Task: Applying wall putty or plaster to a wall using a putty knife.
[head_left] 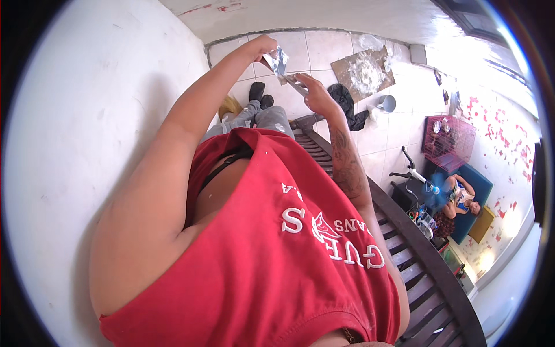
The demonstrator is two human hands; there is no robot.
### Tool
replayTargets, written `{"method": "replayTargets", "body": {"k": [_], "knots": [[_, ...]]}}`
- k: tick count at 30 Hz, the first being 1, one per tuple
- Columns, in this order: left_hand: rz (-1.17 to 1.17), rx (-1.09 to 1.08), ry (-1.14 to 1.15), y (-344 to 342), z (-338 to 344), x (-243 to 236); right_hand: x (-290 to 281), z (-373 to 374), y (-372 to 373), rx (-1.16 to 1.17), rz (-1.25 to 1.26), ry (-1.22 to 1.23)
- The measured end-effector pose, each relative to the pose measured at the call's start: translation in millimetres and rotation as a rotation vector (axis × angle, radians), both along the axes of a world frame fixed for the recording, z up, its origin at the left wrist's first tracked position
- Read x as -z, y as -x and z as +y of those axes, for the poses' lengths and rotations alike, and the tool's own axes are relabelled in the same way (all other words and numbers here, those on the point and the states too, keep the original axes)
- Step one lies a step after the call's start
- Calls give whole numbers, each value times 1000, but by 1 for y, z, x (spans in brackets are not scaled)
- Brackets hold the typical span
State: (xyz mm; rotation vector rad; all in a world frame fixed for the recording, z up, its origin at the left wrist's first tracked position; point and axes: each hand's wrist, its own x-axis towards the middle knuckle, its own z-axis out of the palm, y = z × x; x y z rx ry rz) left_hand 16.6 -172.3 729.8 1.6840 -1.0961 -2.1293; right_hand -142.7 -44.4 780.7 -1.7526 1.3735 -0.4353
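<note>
White plastered wall (87, 115), pale tiled floor (324, 49), dark slatted railing (416, 254), sunlit.

The left hand's (263, 46) fingers are tucked behind the metal blade (278, 59) it grips, so how they wrap it cannot be told. What coats the blade is too blurred to name. The second tool (296, 84), under the right hand's (317, 95) fingertips, is mostly covered by them; its handle is hidden. The red shirt (277, 243) hides the legs below both hands. The seated person (462, 199), far right of the fingers, is too small to read.
</note>
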Motion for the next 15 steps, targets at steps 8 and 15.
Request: {"method": "replayTargets", "body": {"k": [8,15], "knots": [[-18,-104,-138,-3,3,48,10,-1,7,-113,66,-126],[-97,-209,246,-19,7,109,6,3,35,55,-255,-435]]}}
